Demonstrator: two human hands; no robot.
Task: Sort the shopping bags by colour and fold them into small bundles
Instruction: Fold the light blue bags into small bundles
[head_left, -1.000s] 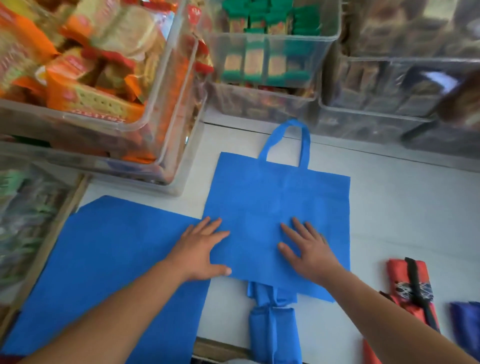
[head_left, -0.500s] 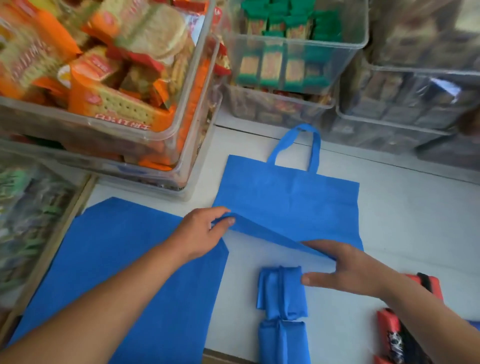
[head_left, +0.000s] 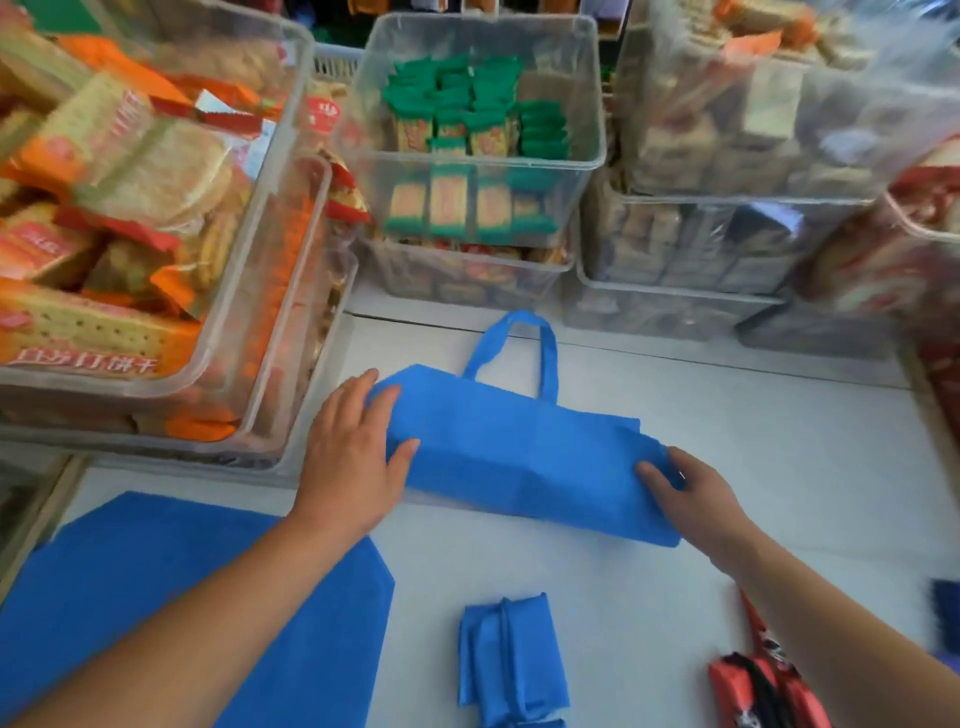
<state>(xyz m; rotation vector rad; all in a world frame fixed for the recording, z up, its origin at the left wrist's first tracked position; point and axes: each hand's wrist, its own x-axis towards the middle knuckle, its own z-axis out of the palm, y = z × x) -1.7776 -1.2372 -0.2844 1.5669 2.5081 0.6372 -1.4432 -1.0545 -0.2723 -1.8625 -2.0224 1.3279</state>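
Note:
A blue shopping bag (head_left: 524, 457) lies folded in half on the white table (head_left: 779, 467), its handles pointing away from me. My left hand (head_left: 358, 457) rests flat on the bag's left end with fingers spread. My right hand (head_left: 691, 493) presses on the bag's right end. Another flat blue bag (head_left: 156, 597) lies at the near left, partly under my left forearm. A folded blue bundle (head_left: 509, 660) sits at the near centre. A red bundle (head_left: 758, 686) with a black strap lies at the near right.
Clear plastic bins of packaged biscuits stand stacked at the left (head_left: 156, 234), back centre (head_left: 478, 156) and back right (head_left: 727, 218), bordering the table. A dark blue item (head_left: 945, 613) shows at the right edge.
The blue bag's near edge has been lifted and folded over away from me, halving the bag. Both hands moved from the near edge up to its two ends.

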